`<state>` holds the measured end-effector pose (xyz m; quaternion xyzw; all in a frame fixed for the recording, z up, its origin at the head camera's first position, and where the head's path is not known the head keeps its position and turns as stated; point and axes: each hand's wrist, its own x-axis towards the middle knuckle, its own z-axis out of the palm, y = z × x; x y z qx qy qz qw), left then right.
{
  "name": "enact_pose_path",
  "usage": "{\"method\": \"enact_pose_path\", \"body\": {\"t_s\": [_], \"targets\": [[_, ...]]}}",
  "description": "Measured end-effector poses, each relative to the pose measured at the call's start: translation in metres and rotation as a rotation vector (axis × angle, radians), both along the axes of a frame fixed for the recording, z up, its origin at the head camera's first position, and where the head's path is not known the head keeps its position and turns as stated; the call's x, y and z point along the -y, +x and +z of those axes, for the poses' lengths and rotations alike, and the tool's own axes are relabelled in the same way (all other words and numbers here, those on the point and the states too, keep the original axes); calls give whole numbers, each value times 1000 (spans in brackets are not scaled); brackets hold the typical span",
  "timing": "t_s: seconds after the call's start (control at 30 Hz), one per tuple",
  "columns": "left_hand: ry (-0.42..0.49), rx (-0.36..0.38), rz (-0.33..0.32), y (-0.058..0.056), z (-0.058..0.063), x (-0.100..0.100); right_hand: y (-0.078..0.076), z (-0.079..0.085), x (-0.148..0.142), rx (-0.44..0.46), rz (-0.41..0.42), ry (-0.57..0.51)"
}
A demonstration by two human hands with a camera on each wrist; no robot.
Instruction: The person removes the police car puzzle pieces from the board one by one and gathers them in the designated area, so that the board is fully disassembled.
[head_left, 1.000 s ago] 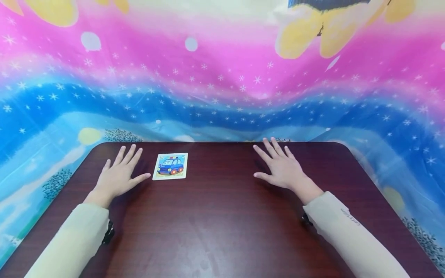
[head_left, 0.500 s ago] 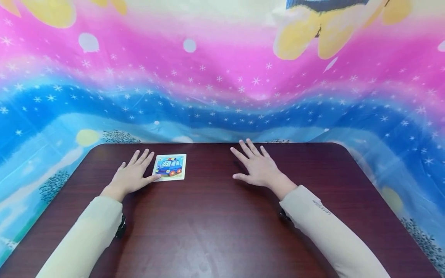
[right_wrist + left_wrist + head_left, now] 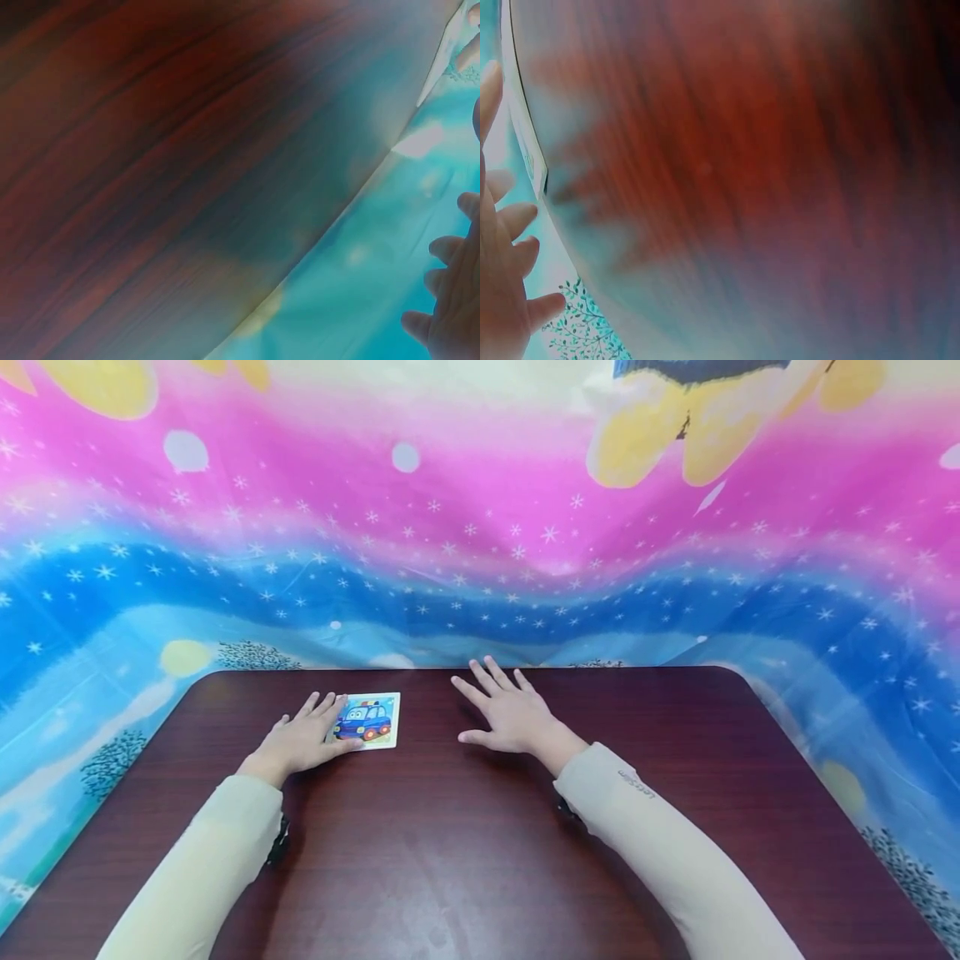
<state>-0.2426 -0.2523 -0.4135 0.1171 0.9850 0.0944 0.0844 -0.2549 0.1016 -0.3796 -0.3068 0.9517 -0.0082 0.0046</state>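
A square picture board [image 3: 369,723] with a pale border and a blue cartoon police car lies flat at the back left of the table. My left hand [image 3: 298,743] is spread with straight fingers at its left side, thumb and fingertips overlapping the board in the head view. To the right of the board, with a gap between, my right hand [image 3: 513,718] stretches out with fingers apart and holds nothing. The left wrist view catches the left hand [image 3: 502,270] beside the board's thin edge [image 3: 526,127]. In the right wrist view the right hand [image 3: 454,307] shows at the lower right.
The dark brown wooden table [image 3: 450,852] has rounded far corners. Directly behind it hangs a pink and blue cloth [image 3: 480,552] printed with snowflakes. Pale sleeves cover both forearms, and dark straps show at the wrists.
My left hand has moved right from beside the board until it overlaps the board's left part. My right hand has come left toward the board. The board stays in place.
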Motion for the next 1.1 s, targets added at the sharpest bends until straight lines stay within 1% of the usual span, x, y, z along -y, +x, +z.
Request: {"method": "enact_pose_path", "body": {"t_s": [0.2,0.37,0.5,0.6,0.8,1.1], "targets": [[-1,36,12,-1,-1,-4,-5,-3,20,26,11,21],[-9,45,-5,0,1,-9,-6,-7,32,63,14,43],[-20,43,-23,2,3,-14,-6,-10,39,86,12,43],[-34,39,-24,3,3,-18,-6,-13,44,105,14,45],[-72,32,-37,4,3,-30,-8,-20,52,151,2,63],[-118,20,-65,6,7,-45,-10,-25,62,177,-19,115]]}}
